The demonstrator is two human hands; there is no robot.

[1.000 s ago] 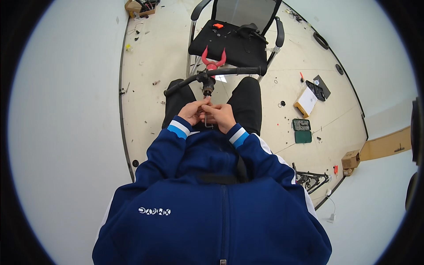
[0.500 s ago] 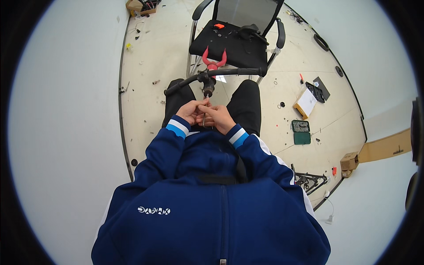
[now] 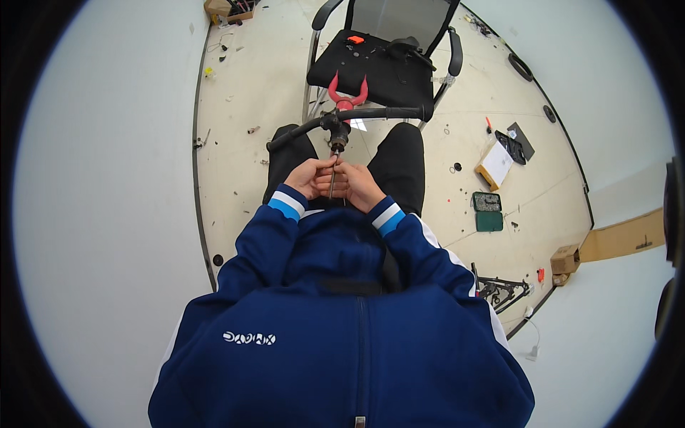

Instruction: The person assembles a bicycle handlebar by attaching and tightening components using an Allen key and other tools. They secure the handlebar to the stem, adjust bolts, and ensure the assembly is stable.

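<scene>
Between my knees stands a black handlebar (image 3: pixel 372 113) joined to a red bicycle fork (image 3: pixel 344 104), whose two prongs point away from me. A dark stem clamp (image 3: pixel 335 127) sits at the middle of the bar. Close to me, at the stem's end, my left hand (image 3: pixel 307 177) and my right hand (image 3: pixel 362 184) meet with fingers closed around a thin metal rod (image 3: pixel 332 184). The rod lies in line with the stem, its upper end by the stem's dark end. Whether it is a hex key I cannot tell; the fingers partly cover it.
Ahead stands a black chair (image 3: pixel 371 78) with an orange piece (image 3: pixel 355 40) and a dark saddle-like part (image 3: pixel 405 48) on its seat. On the floor at right lie an open green case (image 3: pixel 489 222), a white-topped box (image 3: pixel 497 165) and a black frame (image 3: pixel 503 291).
My right fingers have shifted from over the left fingertips to the rod's side. More of the rod shows between the hands. The handlebar and fork have hardly moved.
</scene>
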